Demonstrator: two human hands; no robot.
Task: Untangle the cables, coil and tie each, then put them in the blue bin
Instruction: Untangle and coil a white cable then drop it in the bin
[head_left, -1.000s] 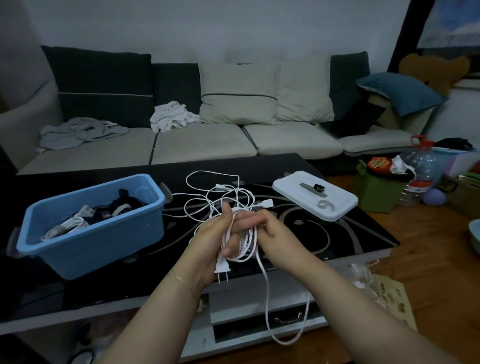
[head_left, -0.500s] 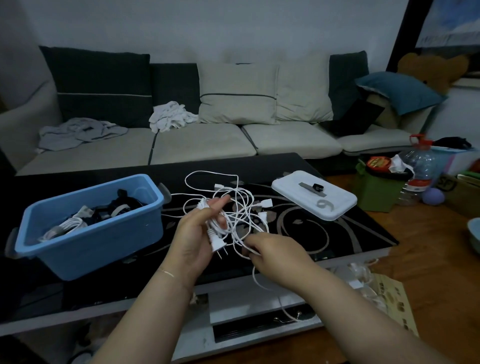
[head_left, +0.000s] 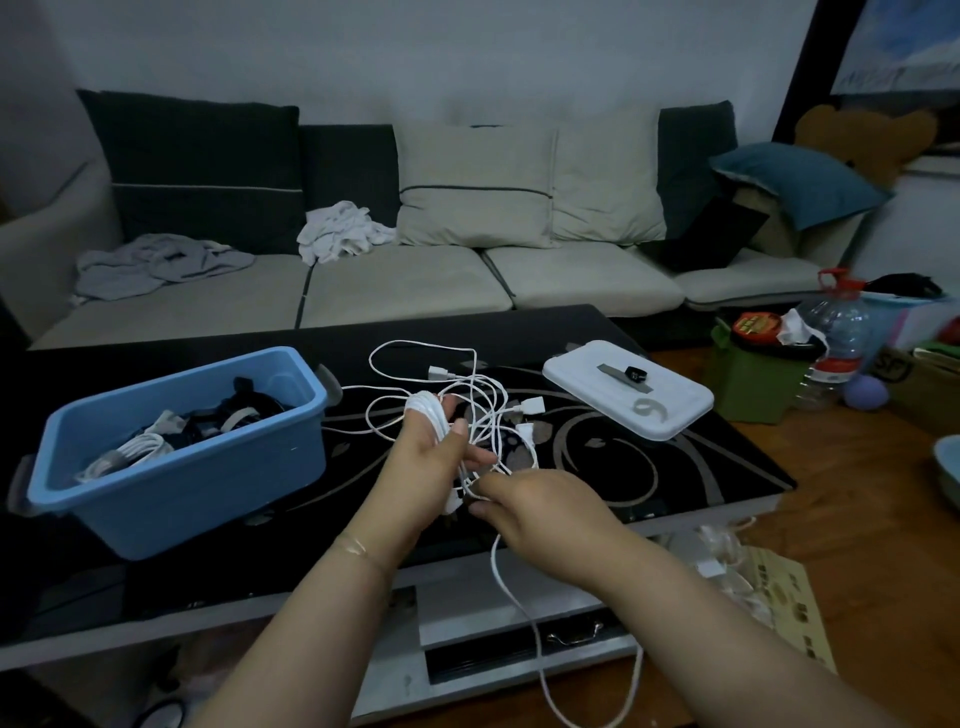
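Over the near edge of the glossy black coffee table (head_left: 701, 467), the left hand (head_left: 421, 467) holds up a bundle of thin white cable (head_left: 434, 415) wound round its fingers, thumb pressed against the loops. The right hand (head_left: 540, 506), just right of it, pinches a strand of the same cable between curled fingers and thumb, the slack hanging below the table edge. More white cable lies tangled beyond the hands, between the blue plastic bin (head_left: 182, 483) of coiled cables at left and the white rectangular lid (head_left: 670, 410) at right.
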